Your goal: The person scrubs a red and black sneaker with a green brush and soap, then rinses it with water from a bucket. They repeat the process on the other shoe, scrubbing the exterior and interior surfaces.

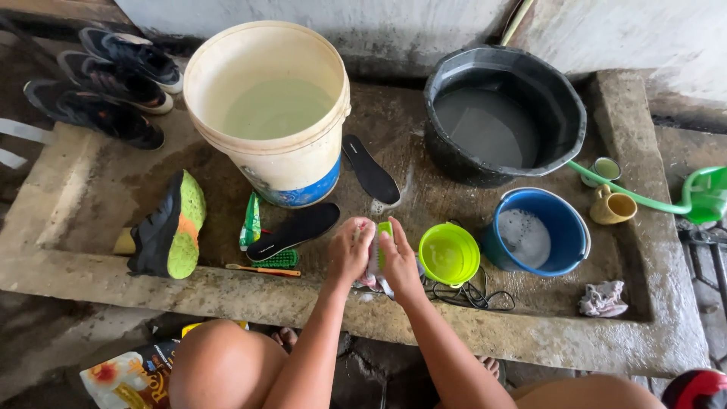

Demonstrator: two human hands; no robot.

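Down at the near edge of the concrete wash slab (91, 189), the left hand (350, 250) and the right hand (399, 261) meet over a small thing between them. Both are curled closed around it; the right hand grips a green brush (384, 231), and the left hand clasps a pale, wet item (371, 276) pressed against it, too hidden to name.

Just left of the hands lie a black insole (295, 229), a green scrubbing brush (276, 260) and an orange toothbrush (263, 270). A narrow green sachet (251, 221) stands tilted beside the insole, touching the foot of the large cream bucket (269, 113), which holds greenish water and carries a blue band of label low on its wall. A second black insole (369, 169) lies to the right of that bucket.

Further left, a black shoe with a lime-green sole (170, 227) rests on its side. Three dark shoes (106, 79) sit at the far left corner.

To the right of the hands are a lime-green bowl (448, 254), a blue pail (539, 233) with soapy water, and, beyond them, a black tub (503, 113). A yellow mug (612, 206) and a green watering can (700, 195) stand at the far right; a crumpled cloth (603, 299) lies near the slab's right rim.

Below the slab, by the person's left knee, a printed bag (129, 375) in black, red and yellow lies on the ground.
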